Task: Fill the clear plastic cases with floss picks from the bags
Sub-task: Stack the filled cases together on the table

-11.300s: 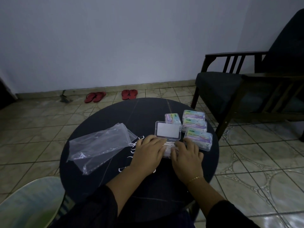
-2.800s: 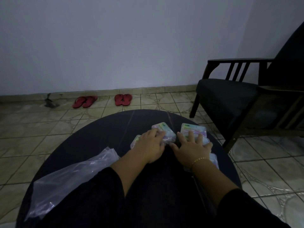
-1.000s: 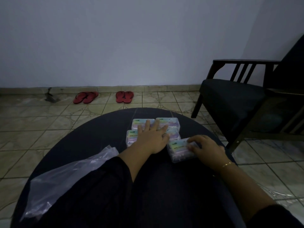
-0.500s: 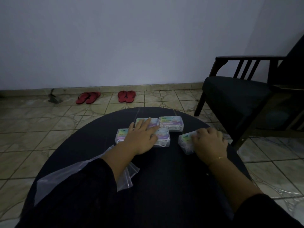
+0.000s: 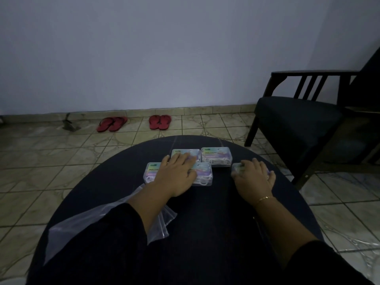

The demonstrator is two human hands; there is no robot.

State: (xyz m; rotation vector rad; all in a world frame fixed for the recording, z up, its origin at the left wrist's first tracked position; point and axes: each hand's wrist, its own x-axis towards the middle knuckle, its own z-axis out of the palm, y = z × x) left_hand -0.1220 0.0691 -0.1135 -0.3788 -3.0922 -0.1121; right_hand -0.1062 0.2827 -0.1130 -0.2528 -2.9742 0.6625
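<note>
Left hand (image 5: pixel 176 174): we lay it flat across the cases (image 5: pixel 202 175).
Right hand (image 5: pixel 253 176): we grip a case (image 5: pixel 236 169).
Lower left: empty bag (image 5: pixel 86 223) under our sleeve.
Upper right: chair (image 5: pixel 304 124).

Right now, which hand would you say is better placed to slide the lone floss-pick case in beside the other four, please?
Right hand: it already grips the lone clear plastic floss-pick case, apart from the group. The left hand rests flat across the grouped cases.

Both arms reach forward in dark sleeves. The left hand (image 5: pixel 176 177) lies flat, fingers straight. The right hand (image 5: pixel 254 177) curls its fingers downward.
</note>
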